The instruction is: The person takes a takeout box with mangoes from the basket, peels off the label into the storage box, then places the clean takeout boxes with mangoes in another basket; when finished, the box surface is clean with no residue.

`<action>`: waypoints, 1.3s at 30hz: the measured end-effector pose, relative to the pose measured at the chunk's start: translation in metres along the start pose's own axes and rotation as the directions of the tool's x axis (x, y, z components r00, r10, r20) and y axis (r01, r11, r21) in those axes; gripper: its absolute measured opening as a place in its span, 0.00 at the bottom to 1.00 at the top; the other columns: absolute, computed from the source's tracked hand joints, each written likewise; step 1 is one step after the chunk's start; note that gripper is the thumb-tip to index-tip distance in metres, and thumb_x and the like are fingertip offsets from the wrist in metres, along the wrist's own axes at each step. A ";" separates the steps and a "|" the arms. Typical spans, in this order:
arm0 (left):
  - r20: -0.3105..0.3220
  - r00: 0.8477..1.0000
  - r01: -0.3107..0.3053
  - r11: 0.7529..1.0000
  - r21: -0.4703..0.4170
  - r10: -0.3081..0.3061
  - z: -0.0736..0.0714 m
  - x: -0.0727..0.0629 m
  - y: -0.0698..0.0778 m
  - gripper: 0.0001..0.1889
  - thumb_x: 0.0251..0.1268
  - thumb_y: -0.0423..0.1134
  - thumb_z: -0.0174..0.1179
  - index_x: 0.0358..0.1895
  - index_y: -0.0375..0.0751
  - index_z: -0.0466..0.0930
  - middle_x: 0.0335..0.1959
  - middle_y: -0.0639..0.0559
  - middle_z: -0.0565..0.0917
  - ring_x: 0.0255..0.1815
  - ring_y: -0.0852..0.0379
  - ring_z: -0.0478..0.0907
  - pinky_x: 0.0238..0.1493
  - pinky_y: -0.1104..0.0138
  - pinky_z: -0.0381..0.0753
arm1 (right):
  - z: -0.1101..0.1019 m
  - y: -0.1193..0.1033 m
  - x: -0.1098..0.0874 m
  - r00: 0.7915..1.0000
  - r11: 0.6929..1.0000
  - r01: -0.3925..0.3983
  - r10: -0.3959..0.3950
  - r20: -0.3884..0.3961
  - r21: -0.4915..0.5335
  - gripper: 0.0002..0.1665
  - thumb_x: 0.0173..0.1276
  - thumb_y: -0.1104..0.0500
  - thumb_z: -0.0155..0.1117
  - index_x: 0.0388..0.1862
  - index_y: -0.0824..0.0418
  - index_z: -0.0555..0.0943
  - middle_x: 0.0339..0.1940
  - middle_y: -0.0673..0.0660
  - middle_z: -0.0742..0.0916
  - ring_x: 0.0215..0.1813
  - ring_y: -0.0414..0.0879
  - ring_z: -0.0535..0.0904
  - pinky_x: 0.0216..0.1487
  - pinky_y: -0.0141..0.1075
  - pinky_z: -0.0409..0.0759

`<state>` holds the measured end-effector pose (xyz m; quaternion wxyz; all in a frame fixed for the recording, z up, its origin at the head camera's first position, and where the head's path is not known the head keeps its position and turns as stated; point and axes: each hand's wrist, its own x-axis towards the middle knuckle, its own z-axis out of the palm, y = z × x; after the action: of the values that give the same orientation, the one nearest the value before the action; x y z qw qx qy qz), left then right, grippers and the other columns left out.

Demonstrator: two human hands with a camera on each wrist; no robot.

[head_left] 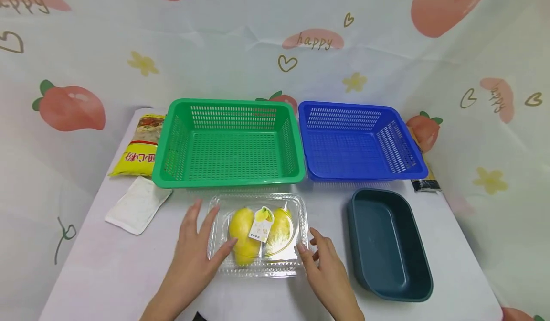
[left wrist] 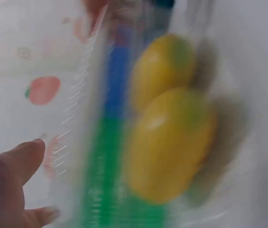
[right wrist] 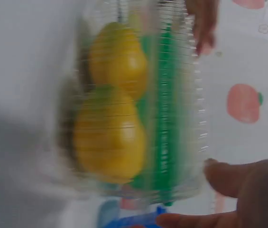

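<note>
A clear plastic box [head_left: 223,204] with a lid lies on the table, with yellow mangoes [head_left: 241,225] visible through it. A small white paper tag [head_left: 261,225] with a fruit picture is on its top. My left hand [head_left: 193,249] is at the box's left side, its fingers spread and the thumb over the front left part of the lid. Beside the front right corner is my right hand [head_left: 326,271], thumb near the edge and fingers loosely bent. Motion blurs both wrist views, where the mangoes [left wrist: 171,142] show close up; whether the fingers touch the box, I cannot tell.
Behind the box stand a green basket [head_left: 227,183] and a blue basket [head_left: 365,175]. A dark teal tub [head_left: 388,244] is at the right. To the left lie a yellow food bag [head_left: 137,156] and a white packet [head_left: 138,206]. A dark packet [head_left: 425,185] sits beside the blue basket.
</note>
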<state>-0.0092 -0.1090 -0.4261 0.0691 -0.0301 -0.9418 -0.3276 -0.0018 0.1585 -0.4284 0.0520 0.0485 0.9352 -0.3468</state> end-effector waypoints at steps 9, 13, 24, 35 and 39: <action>0.094 0.990 0.114 0.990 -0.078 -0.107 0.025 -0.017 0.007 0.40 0.63 0.59 0.59 0.73 0.45 0.56 0.76 0.39 0.43 0.71 0.33 0.52 0.57 0.33 0.64 | -0.004 -0.041 0.014 0.932 0.935 0.324 -0.341 -0.121 -0.142 0.20 0.62 0.58 0.69 0.52 0.61 0.81 0.41 0.53 0.81 0.42 0.44 0.75 0.39 0.38 0.76; 0.075 0.991 0.112 0.992 -0.062 -0.108 0.031 -0.017 0.010 0.41 0.62 0.58 0.61 0.73 0.43 0.58 0.75 0.37 0.47 0.70 0.33 0.55 0.55 0.34 0.67 | 0.005 -0.052 0.027 0.948 0.942 0.305 -0.315 -0.054 -0.142 0.18 0.62 0.57 0.69 0.50 0.62 0.81 0.37 0.54 0.81 0.34 0.42 0.76 0.33 0.32 0.75; 0.028 0.996 0.082 0.995 -0.051 -0.080 0.035 -0.015 0.011 0.40 0.60 0.56 0.63 0.72 0.42 0.60 0.74 0.37 0.50 0.67 0.35 0.58 0.54 0.38 0.70 | 0.022 -0.065 0.036 0.967 0.965 0.204 -0.225 -0.119 -0.167 0.17 0.58 0.58 0.72 0.45 0.62 0.81 0.33 0.53 0.80 0.28 0.43 0.74 0.28 0.33 0.71; 0.030 0.995 0.091 0.995 -0.049 -0.090 0.034 -0.015 0.010 0.40 0.60 0.55 0.63 0.71 0.42 0.60 0.74 0.37 0.50 0.67 0.36 0.58 0.55 0.38 0.69 | 0.029 -0.072 0.035 0.973 0.977 0.144 -0.168 -0.158 -0.155 0.14 0.58 0.58 0.72 0.42 0.61 0.82 0.30 0.52 0.79 0.28 0.42 0.73 0.26 0.32 0.70; 0.028 0.995 0.093 0.994 -0.049 -0.092 0.034 -0.015 0.010 0.39 0.60 0.55 0.63 0.71 0.42 0.61 0.74 0.36 0.50 0.67 0.35 0.57 0.55 0.38 0.69 | 0.031 -0.075 0.034 0.981 0.992 0.092 -0.105 -0.165 -0.089 0.13 0.57 0.58 0.72 0.40 0.60 0.83 0.27 0.50 0.79 0.26 0.40 0.73 0.24 0.31 0.69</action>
<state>0.0034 -0.0807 -0.4486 0.0409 0.0075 -0.9344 -0.3538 -0.0433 0.0839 -0.4082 -0.0428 0.0292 0.9508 -0.3053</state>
